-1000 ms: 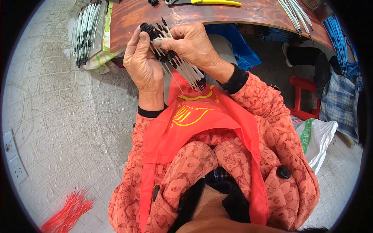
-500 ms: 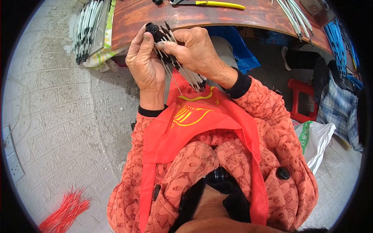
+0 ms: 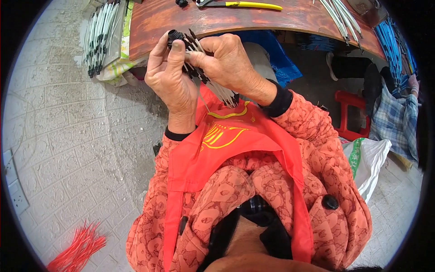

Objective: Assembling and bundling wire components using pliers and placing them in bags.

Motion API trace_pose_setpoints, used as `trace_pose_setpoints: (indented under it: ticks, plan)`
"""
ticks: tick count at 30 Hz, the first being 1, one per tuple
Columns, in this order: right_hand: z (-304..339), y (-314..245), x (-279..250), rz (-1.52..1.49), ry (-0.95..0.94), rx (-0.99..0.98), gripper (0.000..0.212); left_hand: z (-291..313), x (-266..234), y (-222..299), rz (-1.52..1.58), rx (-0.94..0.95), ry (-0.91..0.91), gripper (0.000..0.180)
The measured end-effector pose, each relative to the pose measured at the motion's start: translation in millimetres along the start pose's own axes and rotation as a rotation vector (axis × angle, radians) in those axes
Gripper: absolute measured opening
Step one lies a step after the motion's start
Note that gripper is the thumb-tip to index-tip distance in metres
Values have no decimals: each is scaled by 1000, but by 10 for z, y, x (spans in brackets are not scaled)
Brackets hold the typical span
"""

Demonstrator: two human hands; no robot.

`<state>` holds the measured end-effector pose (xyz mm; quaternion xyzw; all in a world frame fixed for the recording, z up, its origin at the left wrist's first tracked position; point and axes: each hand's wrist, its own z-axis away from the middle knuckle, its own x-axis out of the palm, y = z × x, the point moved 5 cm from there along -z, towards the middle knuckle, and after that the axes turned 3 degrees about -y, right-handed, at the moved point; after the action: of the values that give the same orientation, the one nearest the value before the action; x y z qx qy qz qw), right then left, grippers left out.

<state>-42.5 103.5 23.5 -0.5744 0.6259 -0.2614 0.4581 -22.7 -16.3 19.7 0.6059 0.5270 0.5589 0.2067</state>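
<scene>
My left hand (image 3: 174, 84) is closed near the table's front edge, its thumb and fingers around a black ribbed round plastic piece (image 3: 174, 35). Close beside it, my right hand (image 3: 231, 59) pinches among a bundle of thin white rods with black joints (image 3: 221, 93). These rods slant down from the black piece toward my lap, over the red apron (image 3: 244, 131) with yellow print. The fingers partly hide where rods and black piece meet, so I cannot tell how they are joined.
On the brown wooden table (image 3: 181, 20) lie pliers with a yellow handle (image 3: 253, 5) and white rods (image 3: 342, 20). More white rods (image 3: 99, 36) are at left, blue rods (image 3: 389, 50) at right beside another person's hand (image 3: 413, 85). A red stool (image 3: 346, 113) and red strands (image 3: 77, 249) sit lower.
My left hand has turned slightly and its thumb has shifted over the black piece. My right hand keeps its pinch. The other person's hand has come into sight by the blue rods.
</scene>
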Motion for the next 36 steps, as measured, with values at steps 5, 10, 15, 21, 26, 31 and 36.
trace_pose_setpoints:
  ticks: [5,10,15,21,26,31,36]
  plan:
    - [0,-3,42,-12,-15,19,30,-47,-59,-12,-13,-15,32,25]
    - [31,37,81,-73,-105,9,22,-101,-155,-21,69,-64,18,22]
    - [70,-15,115,196,-38,-108,24,-135,-117,-3,137,-110,-51,21]
    - [-29,14,108,230,-66,-172,27,-206,-210,-14,152,-81,-39,21]
    - [-58,40,107,206,-137,-210,27,-226,-215,-23,167,-97,-52,20]
    - [-90,94,142,232,-133,-199,27,-252,-208,-51,182,-112,-53,19]
    - [-54,90,168,236,-115,-276,24,-247,-181,-75,214,-158,-90,19]
